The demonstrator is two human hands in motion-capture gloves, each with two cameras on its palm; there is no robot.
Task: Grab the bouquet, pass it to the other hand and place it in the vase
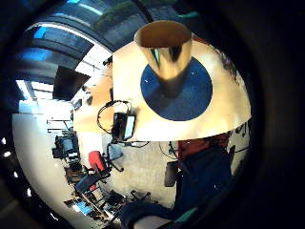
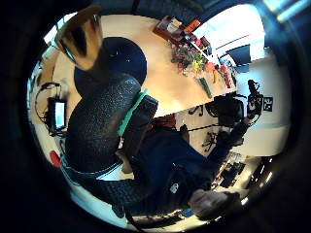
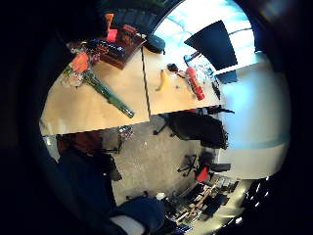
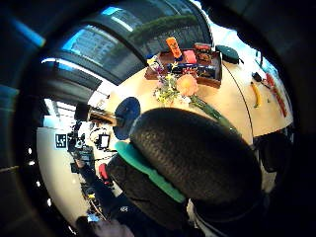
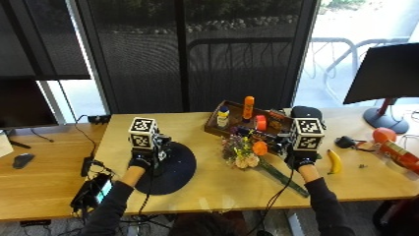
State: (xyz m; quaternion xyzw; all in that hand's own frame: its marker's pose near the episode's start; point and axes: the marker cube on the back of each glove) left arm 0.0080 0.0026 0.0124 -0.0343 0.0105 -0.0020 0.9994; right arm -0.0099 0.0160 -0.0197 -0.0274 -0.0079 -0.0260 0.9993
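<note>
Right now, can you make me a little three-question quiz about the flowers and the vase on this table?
1. True or false: the flowers are already standing in the vase.
2. Which hand is nearer the flowers? A) left hand B) right hand
3. Fill the gap: the vase stands on a round dark ____.

Key
1. False. The flowers lie on the table and the vase is empty.
2. B. The right hand is just beside the stems; the left hand is over by the vase.
3. Mat.
</note>
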